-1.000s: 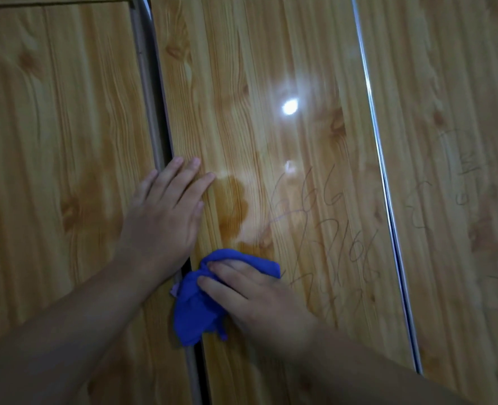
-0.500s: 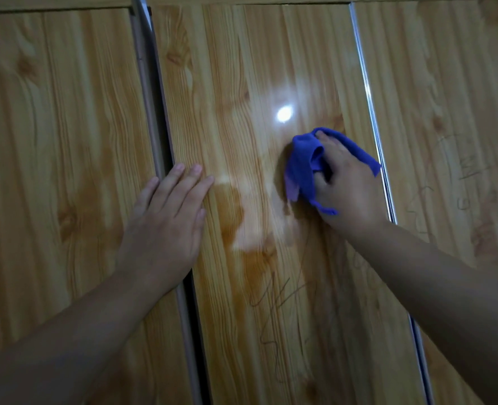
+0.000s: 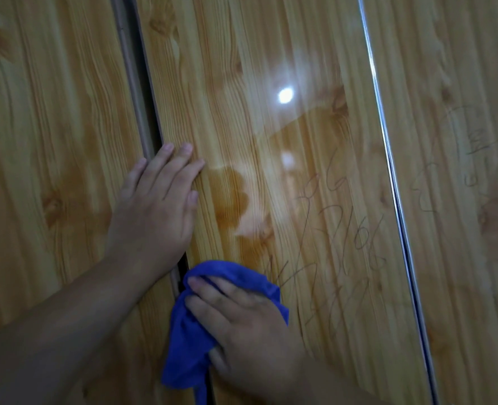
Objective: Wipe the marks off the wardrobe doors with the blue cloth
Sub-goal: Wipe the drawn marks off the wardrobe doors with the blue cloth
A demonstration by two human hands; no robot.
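The blue cloth (image 3: 189, 340) is bunched up and pressed on the wood right beside the dark gap (image 3: 151, 106) between two wardrobe doors. Most of the cloth is under the right hand (image 3: 242, 325). A bit of it sticks out past the fingertips, and a bit shows above the knuckles. One loose end hangs down along the gap. The fingers lie a little bent over the bunch, and the thumb comes in from below next to the hanging end. So the right hand holds the cloth and pushes it on the door. This hand looks blurry.

The left hand (image 3: 154, 211) is higher up along the gap. It lies flat with straight fingers close together. Its palm is on the left door (image 3: 52, 112), and its fingers reach across the gap onto the middle door (image 3: 242, 68). It holds nothing. The two hands are near each other but do not touch.

Away from the gap, on the middle door, there are thin dark scribbled marks (image 3: 347, 229). They start just beside the cloth and run up and away from it. Between the gap and the marks there is a darker patch (image 3: 230, 197) on the shiny wood. Higher up, a bright spot of light (image 3: 285, 95) shines on the door.

Farther from the gap, a silver strip (image 3: 388, 156) runs down the far edge of the middle door. Past it is the right door (image 3: 461, 83), with fainter scribbles (image 3: 470, 159) on it.
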